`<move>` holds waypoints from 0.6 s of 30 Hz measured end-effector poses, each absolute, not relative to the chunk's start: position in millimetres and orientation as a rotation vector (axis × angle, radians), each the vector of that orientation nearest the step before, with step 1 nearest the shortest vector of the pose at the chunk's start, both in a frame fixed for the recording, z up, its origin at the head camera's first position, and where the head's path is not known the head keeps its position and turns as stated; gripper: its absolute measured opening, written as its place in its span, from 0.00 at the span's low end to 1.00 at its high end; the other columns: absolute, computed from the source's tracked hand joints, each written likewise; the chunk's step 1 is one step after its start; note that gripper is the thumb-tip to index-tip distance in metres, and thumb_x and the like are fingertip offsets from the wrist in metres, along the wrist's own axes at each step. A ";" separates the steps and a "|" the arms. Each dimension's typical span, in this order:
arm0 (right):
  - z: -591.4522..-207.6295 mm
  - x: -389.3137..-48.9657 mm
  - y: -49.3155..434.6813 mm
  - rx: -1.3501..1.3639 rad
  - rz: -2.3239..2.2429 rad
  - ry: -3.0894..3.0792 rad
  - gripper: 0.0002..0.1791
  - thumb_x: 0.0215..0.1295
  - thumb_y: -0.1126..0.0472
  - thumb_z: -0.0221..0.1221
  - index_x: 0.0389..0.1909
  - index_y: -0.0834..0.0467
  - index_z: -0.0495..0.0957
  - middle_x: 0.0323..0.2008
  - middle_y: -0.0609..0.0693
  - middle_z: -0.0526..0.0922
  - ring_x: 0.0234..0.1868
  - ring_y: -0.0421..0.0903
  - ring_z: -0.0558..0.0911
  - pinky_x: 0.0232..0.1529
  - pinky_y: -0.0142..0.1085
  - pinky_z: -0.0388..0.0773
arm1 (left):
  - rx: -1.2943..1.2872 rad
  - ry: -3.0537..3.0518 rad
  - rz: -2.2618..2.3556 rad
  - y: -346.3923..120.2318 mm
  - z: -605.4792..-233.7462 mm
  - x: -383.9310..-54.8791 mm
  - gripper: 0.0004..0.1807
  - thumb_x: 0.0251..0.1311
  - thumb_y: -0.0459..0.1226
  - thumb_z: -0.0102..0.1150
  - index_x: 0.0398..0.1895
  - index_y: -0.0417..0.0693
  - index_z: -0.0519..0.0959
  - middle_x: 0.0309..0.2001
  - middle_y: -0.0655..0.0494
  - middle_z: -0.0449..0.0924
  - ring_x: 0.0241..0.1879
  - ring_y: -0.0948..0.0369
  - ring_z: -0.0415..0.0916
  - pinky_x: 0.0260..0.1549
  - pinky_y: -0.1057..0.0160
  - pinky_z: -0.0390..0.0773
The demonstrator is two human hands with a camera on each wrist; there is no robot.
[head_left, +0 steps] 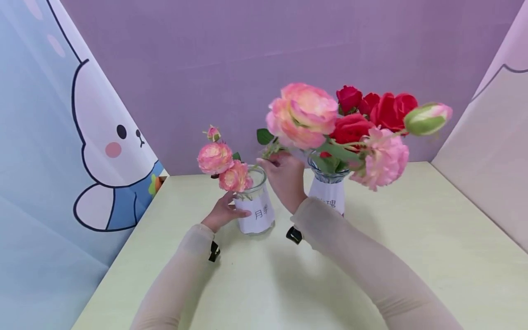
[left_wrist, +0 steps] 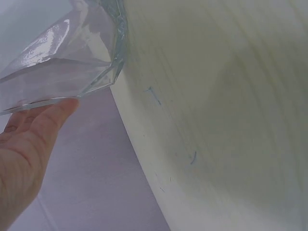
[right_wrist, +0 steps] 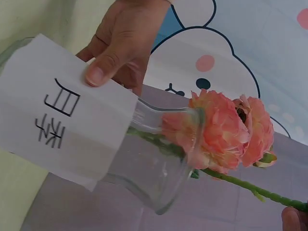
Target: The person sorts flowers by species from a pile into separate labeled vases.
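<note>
My left hand (head_left: pixel 224 213) grips the side of a glass jar (right_wrist: pixel 159 192), its thumb across a white paper label (right_wrist: pixel 82 110) with black characters. Pink artificial flowers (head_left: pixel 215 158) and a small bud lean out over the jar's left rim. My right hand (head_left: pixel 286 176) pinches a green stem (right_wrist: pixel 255 187) beside the jar's mouth. From that stem spread a large pink-yellow bloom (head_left: pixel 303 117), a pink bloom (head_left: pixel 381 158) and a pale bud (head_left: pixel 429 119). Its lower end meets the rim; whether it is inside I cannot tell.
Behind my right forearm stands a second glass vase (head_left: pixel 330 176) of red roses (head_left: pixel 393 110), its paper label partly covered. A purple backdrop (head_left: pixel 231 55) rises behind the pale table (head_left: pixel 255 284), and a cartoon-printed curtain (head_left: pixel 49 256) hangs at left.
</note>
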State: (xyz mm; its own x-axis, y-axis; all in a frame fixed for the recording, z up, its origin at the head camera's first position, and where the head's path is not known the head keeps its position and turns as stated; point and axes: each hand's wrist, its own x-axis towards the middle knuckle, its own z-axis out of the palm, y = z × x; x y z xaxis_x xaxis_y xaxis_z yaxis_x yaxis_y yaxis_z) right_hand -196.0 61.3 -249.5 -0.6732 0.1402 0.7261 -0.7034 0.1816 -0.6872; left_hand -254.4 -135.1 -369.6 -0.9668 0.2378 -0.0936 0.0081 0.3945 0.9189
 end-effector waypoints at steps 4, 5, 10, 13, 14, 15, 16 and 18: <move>-243.4 -198.0 55.8 0.531 1.483 -1.820 0.07 0.55 0.70 0.67 0.27 0.71 0.79 0.26 0.61 0.82 0.26 0.51 0.79 0.36 0.38 0.82 | 0.213 2.431 1.616 -136.2 -370.8 -254.8 0.46 0.53 0.36 0.70 0.73 0.49 0.56 0.66 0.41 0.62 0.65 0.39 0.60 0.60 0.41 0.65; -242.1 -198.7 54.5 0.534 1.461 -1.820 0.08 0.55 0.70 0.67 0.27 0.72 0.80 0.26 0.61 0.82 0.26 0.51 0.79 0.35 0.38 0.82 | 0.216 2.431 1.620 -136.5 -371.6 -254.6 0.45 0.52 0.36 0.71 0.72 0.50 0.57 0.66 0.41 0.62 0.65 0.39 0.61 0.60 0.41 0.65; -237.5 -201.8 49.0 0.532 1.409 -1.882 0.08 0.57 0.67 0.65 0.32 0.71 0.82 0.26 0.61 0.84 0.25 0.51 0.79 0.29 0.38 0.79 | 0.221 2.419 1.642 -138.9 -373.9 -253.3 0.45 0.51 0.36 0.72 0.71 0.49 0.58 0.66 0.42 0.62 0.65 0.40 0.61 0.60 0.42 0.66; -234.1 -203.2 49.0 0.524 1.394 -1.952 0.09 0.60 0.66 0.64 0.36 0.70 0.82 0.28 0.61 0.84 0.25 0.50 0.78 0.28 0.37 0.78 | 0.244 2.410 1.652 -139.4 -374.9 -253.8 0.44 0.51 0.36 0.72 0.71 0.48 0.59 0.66 0.42 0.63 0.65 0.39 0.62 0.59 0.42 0.67; -232.7 -204.0 49.5 0.527 1.386 -1.970 0.10 0.61 0.65 0.63 0.37 0.70 0.82 0.28 0.60 0.84 0.25 0.50 0.78 0.28 0.36 0.77 | 0.255 2.407 1.655 -139.2 -375.1 -254.2 0.44 0.51 0.36 0.72 0.70 0.47 0.59 0.66 0.42 0.63 0.65 0.40 0.61 0.60 0.42 0.67; -231.3 -205.1 49.9 0.532 1.376 -1.980 0.09 0.61 0.66 0.63 0.37 0.70 0.82 0.28 0.61 0.84 0.25 0.50 0.77 0.28 0.36 0.76 | 0.260 2.404 1.660 -139.1 -375.5 -254.8 0.43 0.51 0.36 0.72 0.70 0.47 0.60 0.66 0.43 0.63 0.65 0.41 0.61 0.60 0.43 0.67; -229.5 -206.4 50.6 0.539 1.372 -1.989 0.09 0.62 0.66 0.62 0.37 0.70 0.82 0.28 0.60 0.84 0.25 0.50 0.77 0.27 0.35 0.75 | 0.266 2.403 1.663 -138.9 -375.6 -255.4 0.43 0.51 0.36 0.72 0.70 0.47 0.60 0.66 0.43 0.63 0.65 0.41 0.61 0.60 0.43 0.67; -226.0 -208.9 51.8 0.545 1.385 -2.012 0.08 0.63 0.67 0.61 0.38 0.69 0.81 0.28 0.60 0.84 0.24 0.50 0.76 0.26 0.34 0.73 | 0.269 2.396 1.673 -138.3 -376.3 -256.6 0.42 0.50 0.35 0.72 0.69 0.46 0.62 0.67 0.44 0.63 0.66 0.43 0.60 0.60 0.43 0.67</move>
